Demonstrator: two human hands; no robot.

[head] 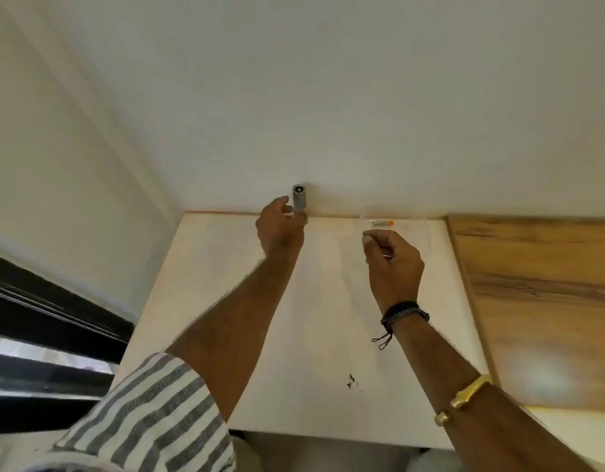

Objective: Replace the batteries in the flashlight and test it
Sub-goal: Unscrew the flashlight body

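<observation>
A small grey cylindrical flashlight (298, 197) stands upright at the far edge of the white table (314, 335), close to the wall. My left hand (280, 226) grips its lower end with the fingertips, and its round top end faces me. A slim battery with an orange end (381, 223) lies flat on the table by the wall, just beyond my right hand (393, 264). That hand hovers with its fingers curled in. A small pale glint shows between them, and whether they hold anything is unclear.
White walls meet at the corner behind the table's left side. A wood-grain surface (539, 301) adjoins the table on the right. A dark window frame (39, 328) runs along the left. A few dark specks (351, 381) mark the tabletop near me.
</observation>
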